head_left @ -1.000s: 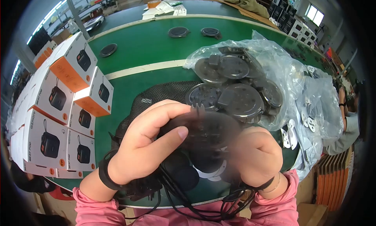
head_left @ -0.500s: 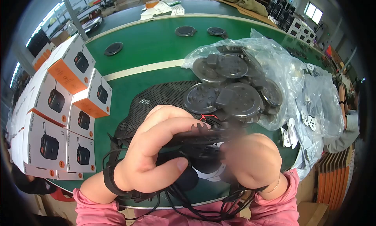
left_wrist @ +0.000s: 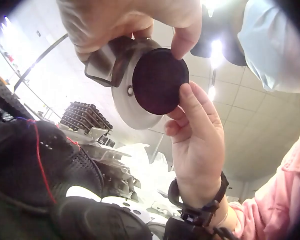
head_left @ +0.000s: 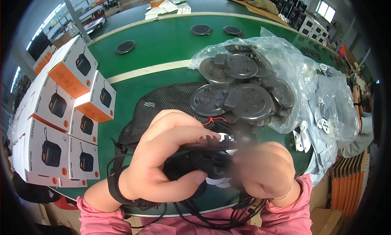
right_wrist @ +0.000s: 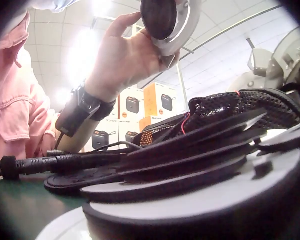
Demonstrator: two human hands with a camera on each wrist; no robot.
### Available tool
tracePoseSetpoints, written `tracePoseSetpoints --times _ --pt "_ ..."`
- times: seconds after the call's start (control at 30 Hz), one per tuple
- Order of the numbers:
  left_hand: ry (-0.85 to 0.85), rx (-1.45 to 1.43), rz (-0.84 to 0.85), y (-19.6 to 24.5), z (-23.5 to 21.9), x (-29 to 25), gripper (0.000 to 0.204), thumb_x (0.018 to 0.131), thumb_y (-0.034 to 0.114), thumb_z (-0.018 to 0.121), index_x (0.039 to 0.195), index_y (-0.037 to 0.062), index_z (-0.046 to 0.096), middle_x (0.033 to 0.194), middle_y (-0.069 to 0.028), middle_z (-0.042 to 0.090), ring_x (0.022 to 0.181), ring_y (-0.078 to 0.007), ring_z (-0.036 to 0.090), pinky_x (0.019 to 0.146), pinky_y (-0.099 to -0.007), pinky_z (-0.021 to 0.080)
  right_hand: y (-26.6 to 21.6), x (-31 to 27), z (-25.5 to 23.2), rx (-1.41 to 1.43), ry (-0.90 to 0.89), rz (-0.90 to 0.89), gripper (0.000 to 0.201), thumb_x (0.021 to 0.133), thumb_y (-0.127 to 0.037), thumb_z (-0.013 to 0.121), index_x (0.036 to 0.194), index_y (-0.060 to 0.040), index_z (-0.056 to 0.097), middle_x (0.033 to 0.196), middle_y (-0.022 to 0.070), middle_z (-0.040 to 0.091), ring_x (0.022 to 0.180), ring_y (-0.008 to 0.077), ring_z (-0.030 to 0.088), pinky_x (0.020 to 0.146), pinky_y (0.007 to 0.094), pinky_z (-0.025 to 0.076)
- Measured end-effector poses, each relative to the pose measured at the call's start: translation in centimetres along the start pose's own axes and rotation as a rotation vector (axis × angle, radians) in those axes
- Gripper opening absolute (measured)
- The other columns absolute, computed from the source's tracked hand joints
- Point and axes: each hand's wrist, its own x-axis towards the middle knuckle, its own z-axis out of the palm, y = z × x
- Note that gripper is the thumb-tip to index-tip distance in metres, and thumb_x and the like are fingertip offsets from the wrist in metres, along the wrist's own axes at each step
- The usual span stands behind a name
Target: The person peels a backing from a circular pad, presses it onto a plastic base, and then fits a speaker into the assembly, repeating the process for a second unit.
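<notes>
My left hand (head_left: 163, 161) grips a dark see-through round plastic cover (left_wrist: 135, 117) by its blocky side. A round black pad (left_wrist: 160, 82) lies against the face of the cover, and the left thumb is at the pad's upper edge. Opposite, my right hand (left_wrist: 197, 145) pinches the pad's lower rim between thumb and fingers; this hand is blurred in the head view. Below both hands is a stack of black pads with white faces (right_wrist: 190, 200), largest in the right wrist view.
Behind the hands sits a black mesh bag (head_left: 163, 100) with a red cord. Several similar covers (head_left: 248, 100) are piled on clear plastic wrap (head_left: 303, 80). White speaker boxes (head_left: 49, 145) are stacked at left. Black cables (head_left: 203, 216) run along the near edge. Three covers lie on the green belt (head_left: 163, 47).
My left hand has tilted the cover until it appears nearly edge-on in the head view. The right hand stays close beside it. The covers on the far belt have shifted right.
</notes>
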Motion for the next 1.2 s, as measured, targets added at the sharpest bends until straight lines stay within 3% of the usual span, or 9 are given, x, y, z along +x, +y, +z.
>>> tracePoseSetpoints --times 0.57,1.2 --pt "-0.017 -0.028 -0.018 0.36 0.32 0.03 0.033 0.060 0.007 0.065 0.091 0.0013 0.057 0.087 -0.0104 0.051 0.080 -0.0209 0.047 0.068 -0.0293 0.039 0.03 -0.09 -0.31 -0.037 -0.013 -0.012 0.029 0.060 -0.005 0.063 0.089 -0.0025 0.061 0.087 0.0082 0.061 0.064 0.0158 0.058 0.051 0.0231 0.042" --pt "0.046 -0.090 -0.076 0.46 0.72 -0.11 0.025 0.062 0.004 0.066 0.086 0.0017 0.058 0.082 -0.0087 0.054 0.072 -0.0171 0.049 0.062 -0.0261 0.038 -0.19 -0.25 -0.16 -0.066 -0.033 0.026 0.033 0.059 -0.001 0.066 0.091 -0.0012 0.060 0.086 0.0074 0.061 0.063 0.0157 0.058 0.051 0.0234 0.043"
